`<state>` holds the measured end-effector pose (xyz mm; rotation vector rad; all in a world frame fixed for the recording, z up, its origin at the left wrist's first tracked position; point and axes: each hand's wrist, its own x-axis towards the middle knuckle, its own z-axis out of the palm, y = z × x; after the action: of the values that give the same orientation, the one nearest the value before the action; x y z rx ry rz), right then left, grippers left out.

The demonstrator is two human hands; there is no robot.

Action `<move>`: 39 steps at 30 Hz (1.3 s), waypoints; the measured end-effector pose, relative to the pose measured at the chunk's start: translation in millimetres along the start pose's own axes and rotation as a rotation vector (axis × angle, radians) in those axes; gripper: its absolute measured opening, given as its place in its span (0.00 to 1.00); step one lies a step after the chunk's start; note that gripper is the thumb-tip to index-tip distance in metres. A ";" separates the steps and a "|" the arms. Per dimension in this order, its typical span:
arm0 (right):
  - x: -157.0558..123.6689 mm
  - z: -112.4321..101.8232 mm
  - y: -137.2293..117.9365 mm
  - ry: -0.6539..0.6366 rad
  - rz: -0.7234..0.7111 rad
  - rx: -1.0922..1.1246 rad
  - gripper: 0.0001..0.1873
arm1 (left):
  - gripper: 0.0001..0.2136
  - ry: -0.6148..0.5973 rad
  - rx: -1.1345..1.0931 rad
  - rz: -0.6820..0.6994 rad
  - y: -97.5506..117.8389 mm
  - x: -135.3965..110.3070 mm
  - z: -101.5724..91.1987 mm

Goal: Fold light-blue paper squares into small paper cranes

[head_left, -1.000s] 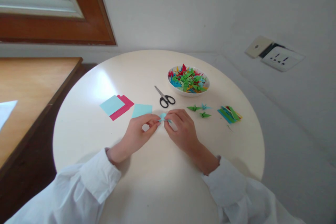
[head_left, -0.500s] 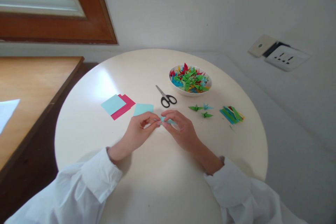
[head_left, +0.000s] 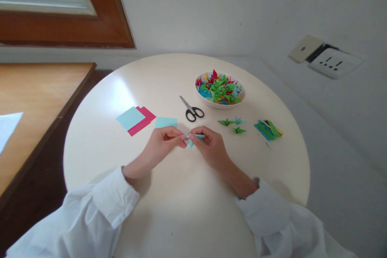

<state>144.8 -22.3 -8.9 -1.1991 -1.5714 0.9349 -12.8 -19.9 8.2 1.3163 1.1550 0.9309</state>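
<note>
A small folded piece of light blue paper [head_left: 192, 138] is pinched between both hands over the round cream table [head_left: 169, 209]. My left hand [head_left: 161, 144] grips its left end with thumb and fingertips. My right hand [head_left: 211, 147] is closed round its right end. A flat light blue square [head_left: 165, 122] lies just beyond my left hand. Black-handled scissors [head_left: 191, 109] lie a little farther back.
A white bowl [head_left: 220, 90] heaped with coloured paper cranes stands at the back right. Three small folded cranes [head_left: 234, 124] and a pile of coloured strips [head_left: 268, 130] lie right of my hands. Blue and pink sheets [head_left: 135, 119] lie at left. A wooden desk [head_left: 33, 100] stands beside the table.
Both hands have shifted the blue paper slightly and closed tighter on it; the fingertips now pinch its two ends. The camera tilted a little.
</note>
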 end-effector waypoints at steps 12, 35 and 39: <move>1.8 -2.3 -2.2 -0.029 0.096 -0.052 0.08 | 0.10 -0.131 -0.331 -0.207 -8.8 3.6 -1.7; 1.6 -4.4 -6.1 -0.009 0.126 -0.037 0.07 | 0.09 -0.141 -0.390 -0.233 -4.5 2.9 -2.2; 1.4 -4.5 -5.7 -0.016 0.124 -0.035 0.07 | 0.10 -0.145 -0.389 -0.242 -3.6 2.6 -2.4</move>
<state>147.4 -22.1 -1.9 -1.3288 -1.5456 1.0030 -15.0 -17.1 4.6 0.8921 0.9395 0.8175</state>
